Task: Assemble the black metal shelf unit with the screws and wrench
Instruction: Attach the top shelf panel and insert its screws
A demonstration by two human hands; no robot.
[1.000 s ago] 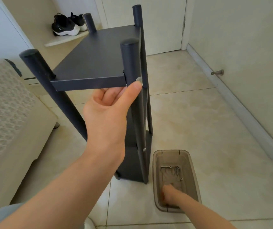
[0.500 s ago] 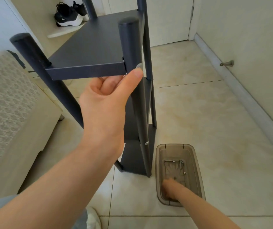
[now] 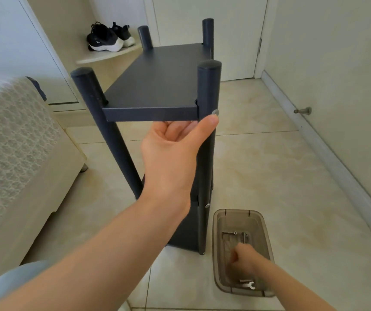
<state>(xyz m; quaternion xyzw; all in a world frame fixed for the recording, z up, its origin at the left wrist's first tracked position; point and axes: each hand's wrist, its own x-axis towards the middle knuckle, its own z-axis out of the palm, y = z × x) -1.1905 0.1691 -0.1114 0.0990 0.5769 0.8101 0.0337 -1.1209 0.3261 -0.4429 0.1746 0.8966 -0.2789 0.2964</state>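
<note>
The black metal shelf unit stands upright on the tiled floor, its four round posts rising above the top shelf. My left hand grips the near right post just under the shelf, fingers tucked beneath the shelf edge and thumb tip pressed below a silver screw head. A second screw shows lower on that post. My right hand is inside the brown plastic tray with curled fingers; what they hold is hidden. Loose screws lie beyond it, and a small wrench lies at the tray's near end.
A cream upholstered piece of furniture fills the left side, close to the shelf. Black and white shoes sit on a corner ledge at the back. A white door stands behind the shelf. A door stopper juts from the right wall.
My right hand has moved farther into the tray toward the screws, uncovering the wrench at the near end. My left hand keeps its hold on the post; the view has shifted slightly.
</note>
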